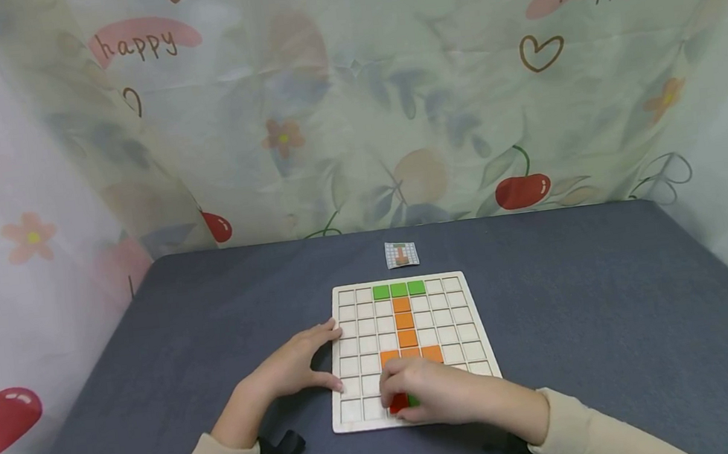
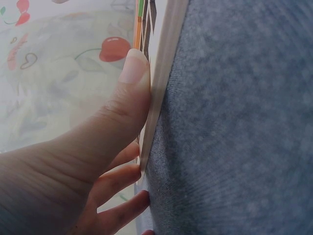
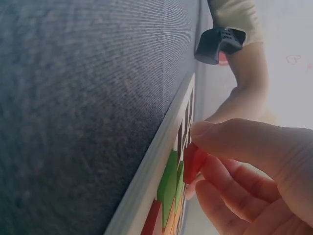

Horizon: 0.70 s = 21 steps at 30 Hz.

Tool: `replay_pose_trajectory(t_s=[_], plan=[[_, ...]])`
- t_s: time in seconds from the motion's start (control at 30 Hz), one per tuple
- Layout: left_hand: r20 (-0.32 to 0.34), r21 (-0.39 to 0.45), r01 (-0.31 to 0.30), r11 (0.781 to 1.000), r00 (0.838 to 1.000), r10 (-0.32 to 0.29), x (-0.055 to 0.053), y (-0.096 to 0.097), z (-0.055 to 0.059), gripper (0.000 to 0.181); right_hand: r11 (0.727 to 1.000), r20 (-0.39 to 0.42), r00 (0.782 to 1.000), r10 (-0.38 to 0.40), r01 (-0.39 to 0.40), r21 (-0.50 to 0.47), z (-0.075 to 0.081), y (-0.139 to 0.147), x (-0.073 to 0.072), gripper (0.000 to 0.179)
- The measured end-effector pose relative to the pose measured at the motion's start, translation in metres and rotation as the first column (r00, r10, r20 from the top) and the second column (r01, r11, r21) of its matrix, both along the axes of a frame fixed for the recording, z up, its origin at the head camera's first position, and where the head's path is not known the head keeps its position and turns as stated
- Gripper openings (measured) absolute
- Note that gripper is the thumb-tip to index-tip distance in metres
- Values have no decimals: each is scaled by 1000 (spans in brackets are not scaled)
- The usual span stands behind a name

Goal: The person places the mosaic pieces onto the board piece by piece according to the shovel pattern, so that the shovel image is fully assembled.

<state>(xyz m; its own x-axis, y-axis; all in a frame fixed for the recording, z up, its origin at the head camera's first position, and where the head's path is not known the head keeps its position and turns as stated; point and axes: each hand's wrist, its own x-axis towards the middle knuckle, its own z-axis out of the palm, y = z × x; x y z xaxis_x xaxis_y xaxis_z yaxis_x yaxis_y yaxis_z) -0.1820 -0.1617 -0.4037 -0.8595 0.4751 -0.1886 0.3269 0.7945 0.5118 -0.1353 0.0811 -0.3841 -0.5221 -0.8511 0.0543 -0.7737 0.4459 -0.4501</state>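
A white gridded board (image 1: 460,315) lies on the table in front of me. Three green tiles (image 1: 399,290) fill part of its far row, and orange tiles (image 1: 405,320) run down the middle from there. My right hand (image 1: 433,390) pinches a red tile (image 3: 193,162) between thumb and fingers, tilted, over the board's near row. Beside it a green tile (image 3: 168,180) and another red tile (image 3: 152,218) sit in the grid; in the head view my right hand covers part of this area. My left hand (image 1: 295,362) rests at the board's left edge, thumb and fingers spread along the rim.
A small printed card (image 1: 401,254) with a grid picture lies beyond the board's far edge. Dark grey-blue cloth (image 1: 602,305) covers the table. A patterned curtain (image 1: 357,108) hangs behind and at both sides. Each wrist wears a black camera mount (image 1: 282,452).
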Motion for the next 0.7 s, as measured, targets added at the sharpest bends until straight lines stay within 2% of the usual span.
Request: replay_pose_trajectory(t_s=[0.23,0.53,0.7], plan=[[4,-1,-12,1000,1000,12,0,0,0,84,1000,25,1000,2,-2,10,-2,-1,-2,13],[5,-8,-13,1000,1000,13,0,1,0,85,994,31,996,-84,81,79,-5,0,-3,12],[4,-10,-5,1000,1000,5,0,0,0,85,991,27,996,-87,84,101,-5,1,-3,11]])
